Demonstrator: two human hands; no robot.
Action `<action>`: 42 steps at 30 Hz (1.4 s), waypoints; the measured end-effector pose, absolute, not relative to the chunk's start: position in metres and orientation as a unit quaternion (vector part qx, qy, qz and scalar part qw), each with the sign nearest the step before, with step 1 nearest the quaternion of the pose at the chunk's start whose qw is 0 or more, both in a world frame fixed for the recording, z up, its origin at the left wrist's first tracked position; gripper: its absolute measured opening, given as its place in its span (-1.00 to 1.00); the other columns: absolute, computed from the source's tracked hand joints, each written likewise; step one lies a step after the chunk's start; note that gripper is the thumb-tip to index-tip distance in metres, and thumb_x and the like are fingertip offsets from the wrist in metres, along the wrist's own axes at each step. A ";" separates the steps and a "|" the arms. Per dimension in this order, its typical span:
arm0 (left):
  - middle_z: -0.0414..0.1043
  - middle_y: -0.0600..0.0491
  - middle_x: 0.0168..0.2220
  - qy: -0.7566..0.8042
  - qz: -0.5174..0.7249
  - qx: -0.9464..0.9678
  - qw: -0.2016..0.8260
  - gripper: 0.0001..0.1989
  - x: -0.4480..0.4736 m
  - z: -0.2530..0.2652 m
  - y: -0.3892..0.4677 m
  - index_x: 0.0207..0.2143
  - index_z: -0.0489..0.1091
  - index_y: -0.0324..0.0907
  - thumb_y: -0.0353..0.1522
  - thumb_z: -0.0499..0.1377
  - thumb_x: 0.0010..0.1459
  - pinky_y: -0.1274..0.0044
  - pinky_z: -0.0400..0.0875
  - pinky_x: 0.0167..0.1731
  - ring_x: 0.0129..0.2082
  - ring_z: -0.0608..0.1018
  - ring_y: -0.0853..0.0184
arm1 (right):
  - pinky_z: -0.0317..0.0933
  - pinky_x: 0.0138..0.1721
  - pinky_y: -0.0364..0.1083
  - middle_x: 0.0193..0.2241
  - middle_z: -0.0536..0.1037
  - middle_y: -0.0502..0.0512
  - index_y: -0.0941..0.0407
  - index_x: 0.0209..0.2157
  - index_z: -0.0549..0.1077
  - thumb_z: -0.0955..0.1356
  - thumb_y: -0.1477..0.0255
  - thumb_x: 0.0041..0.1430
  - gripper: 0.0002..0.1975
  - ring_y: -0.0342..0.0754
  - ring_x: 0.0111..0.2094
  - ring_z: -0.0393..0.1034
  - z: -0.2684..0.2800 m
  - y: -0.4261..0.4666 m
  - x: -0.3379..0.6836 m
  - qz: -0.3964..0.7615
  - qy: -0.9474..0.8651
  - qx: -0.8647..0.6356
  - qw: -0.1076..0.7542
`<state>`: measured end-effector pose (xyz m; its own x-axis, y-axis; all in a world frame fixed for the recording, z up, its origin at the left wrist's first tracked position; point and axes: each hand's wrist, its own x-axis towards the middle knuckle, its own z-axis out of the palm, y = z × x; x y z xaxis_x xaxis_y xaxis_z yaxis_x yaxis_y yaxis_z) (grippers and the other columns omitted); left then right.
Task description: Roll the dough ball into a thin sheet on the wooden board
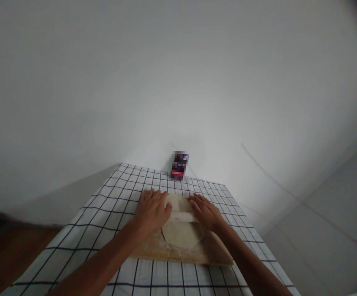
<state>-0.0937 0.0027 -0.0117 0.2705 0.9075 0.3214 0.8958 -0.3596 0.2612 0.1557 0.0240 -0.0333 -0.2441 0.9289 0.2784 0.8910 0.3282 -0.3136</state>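
Note:
A sheet of flattened dough lies on a floured wooden board. Across the dough runs a pale rolling pin, its two ends hidden beneath my hands. My left hand rests palm down over the pin's left end, fingers stretched forward and the thumb pointing inward. Over the right end lies my right hand, also palm down with its fingers extended. Dough shows both in front of the pin and beyond it.
The board sits on a table with a white, black-checked cloth. At the far edge, a dark, pixelated upright object leans by the pale wall. A brownish shape is at lower left, beside the table.

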 end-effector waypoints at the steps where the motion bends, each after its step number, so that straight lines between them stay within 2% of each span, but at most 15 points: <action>1: 0.47 -0.22 0.18 0.573 0.205 0.793 0.020 -0.57 -0.093 -0.011 0.007 0.17 0.42 -0.18 -0.27 0.03 0.34 0.06 0.17 0.25 0.25 0.39 -0.10 | 0.19 0.29 0.27 0.23 0.48 0.25 0.05 0.15 0.52 0.17 0.23 0.48 -0.56 0.20 0.30 0.30 -0.033 0.035 0.156 0.052 -0.793 -0.572 0.203; 5: 0.52 -0.25 0.12 0.593 0.198 0.780 0.023 -0.61 -0.092 -0.009 0.023 0.10 0.46 -0.18 -0.28 0.01 0.34 0.05 0.26 0.16 0.18 0.45 -0.11 | 0.19 0.30 0.20 0.17 0.55 0.23 0.08 0.11 0.56 0.21 0.22 0.44 -0.57 0.17 0.28 0.33 -0.035 0.071 0.154 0.068 -0.813 -0.546 0.191; 8: 0.49 -0.25 0.14 0.603 0.195 0.773 0.022 -0.61 -0.091 -0.012 0.028 0.13 0.42 -0.16 -0.27 0.00 0.35 0.02 0.23 0.16 0.21 0.42 -0.12 | 0.18 0.31 0.15 0.13 0.58 0.17 0.04 0.08 0.58 0.23 0.25 0.43 -0.62 0.14 0.26 0.35 -0.036 0.080 0.153 0.077 -0.820 -0.535 0.189; 10: 0.48 -0.23 0.17 0.603 0.193 0.774 0.027 -0.58 -0.091 -0.014 0.025 0.17 0.39 -0.15 -0.22 0.00 0.37 0.02 0.20 0.19 0.23 0.40 -0.12 | 0.15 0.32 0.17 0.18 0.54 0.16 0.01 0.13 0.55 0.21 0.22 0.45 -0.59 0.15 0.30 0.29 -0.036 0.075 0.154 0.079 -0.817 -0.539 0.188; 14: 0.40 -0.25 0.26 0.588 0.191 0.785 0.021 -0.44 -0.091 -0.017 0.009 0.26 0.33 -0.19 -0.08 0.01 0.37 0.03 0.12 0.27 0.31 0.33 -0.14 | 0.06 0.34 0.28 0.32 0.37 0.25 0.06 0.24 0.45 0.13 0.15 0.49 -0.49 0.25 0.39 0.14 -0.034 0.037 0.157 0.050 -0.799 -0.568 0.191; 18: 0.38 -0.23 0.28 0.551 0.220 0.805 -0.030 -0.47 -0.091 -0.022 -0.010 0.26 0.34 -0.24 -0.14 -0.03 0.41 0.01 0.02 0.33 0.34 0.31 -0.10 | 0.11 0.32 0.27 0.33 0.37 0.20 0.01 0.26 0.42 0.14 0.24 0.50 -0.54 0.22 0.37 0.17 -0.031 -0.017 0.151 -0.003 -0.789 -0.584 0.192; 22: 0.35 -0.16 0.32 0.522 0.250 0.814 -0.057 -0.51 -0.094 -0.028 -0.023 0.26 0.35 -0.23 -0.20 -0.05 0.43 -0.02 0.03 0.35 0.37 0.27 -0.06 | 0.17 0.31 0.23 0.34 0.35 0.20 0.08 0.31 0.36 0.11 0.24 0.51 -0.51 0.16 0.36 0.21 -0.038 -0.072 0.137 -0.035 -0.758 -0.621 0.197; 27: 0.22 -0.04 0.40 0.500 0.224 0.835 -0.050 -0.49 -0.099 -0.025 -0.036 0.33 0.28 -0.19 -0.22 -0.04 0.43 0.00 0.11 0.34 0.42 0.19 -0.03 | 0.00 0.40 0.24 0.35 0.32 0.11 0.07 0.36 0.28 0.07 0.21 0.53 -0.47 0.10 0.39 0.14 -0.045 -0.111 0.125 -0.039 -0.757 -0.621 0.199; 30: 0.28 -0.02 0.37 0.509 0.213 0.833 -0.050 -0.52 -0.097 -0.019 -0.037 0.30 0.33 -0.16 -0.24 -0.04 0.43 -0.01 0.08 0.35 0.41 0.22 -0.03 | -0.05 0.40 0.29 0.35 0.33 0.10 0.05 0.32 0.34 0.06 0.22 0.53 -0.48 0.13 0.40 0.12 -0.036 -0.097 0.124 -0.024 -0.749 -0.638 0.175; 34: 0.40 -0.06 0.29 0.521 0.207 0.825 -0.071 -0.55 -0.090 -0.015 -0.026 0.22 0.43 -0.16 -0.27 -0.04 0.43 -0.05 0.04 0.34 0.38 0.28 -0.09 | 0.02 0.35 0.31 0.35 0.35 0.10 -0.02 0.22 0.45 0.04 0.14 0.53 -0.47 0.19 0.41 0.08 -0.017 -0.049 0.130 -0.007 -0.735 -0.661 0.152; 39: 0.46 -0.14 0.24 0.560 0.204 0.799 -0.077 -0.54 -0.085 -0.015 -0.003 0.23 0.42 -0.17 -0.22 0.01 0.40 0.01 0.14 0.29 0.33 0.34 -0.13 | 0.00 0.35 0.23 0.39 0.27 0.19 0.00 0.29 0.38 -0.04 0.05 0.52 -0.36 0.15 0.43 0.02 -0.005 0.012 0.136 0.048 -0.756 -0.644 0.105; 42: 0.46 -0.16 0.23 0.593 0.179 0.783 -0.054 -0.51 -0.085 -0.011 0.012 0.27 0.36 -0.19 -0.19 0.00 0.40 0.02 0.22 0.24 0.31 0.36 -0.15 | -0.02 0.36 0.22 0.40 0.25 0.17 -0.02 0.30 0.37 -0.02 0.04 0.52 -0.38 0.14 0.44 0.00 -0.002 0.042 0.135 0.061 -0.777 -0.621 0.083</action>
<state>-0.0846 0.0119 -0.0109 0.2324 0.9096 0.3444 0.9485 -0.2904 0.1268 0.1345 0.0418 -0.0019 -0.2150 0.9752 0.0528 0.9551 0.2212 -0.1970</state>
